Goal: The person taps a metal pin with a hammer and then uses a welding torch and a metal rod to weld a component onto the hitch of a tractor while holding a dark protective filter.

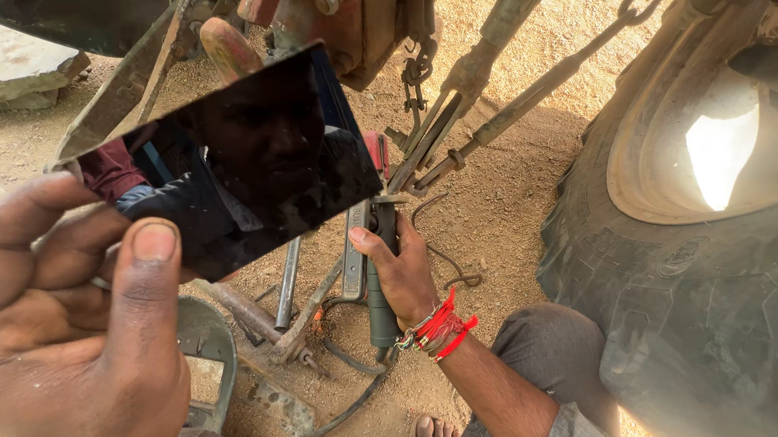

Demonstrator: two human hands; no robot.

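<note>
the left hand (74, 341) is closed on a dark glass plate (240, 163), thumb pressed flat on its near face and fingers curled behind its lower left corner, so the plate stands tilted up in front of the camera. the plate is rectangular and nearly black, and it gives back a dim reflection. the right hand (399, 270) sits just below the plate's right corner, wrapped tight round the dark grip of a welding holder (381, 279) that points up toward the plate; red bands (440, 329) circle that wrist. a black cable (344, 410) runs from the bottom of the holder, below the plate, and curves off across the sand. a loose wire (446, 255) lies on the sand just right of that hand. under the plate, low on the sand, lie rusty metal bars (272, 322), crossing one another. a greenish mask (206, 354) lies below the plate's left half, close beside the thumb. above the plate is the red underside of a tractor (348, 22), with a chain (414, 75) hanging from it to the plate's upper right. long link arms (523, 93) slope down from the far right toward the plate's right edge. well right of the plate stands a big tyre (694, 303), its rim catching bright light. a sandalled foot (431, 432) shows far below the plate, at the bottom edge.
</note>
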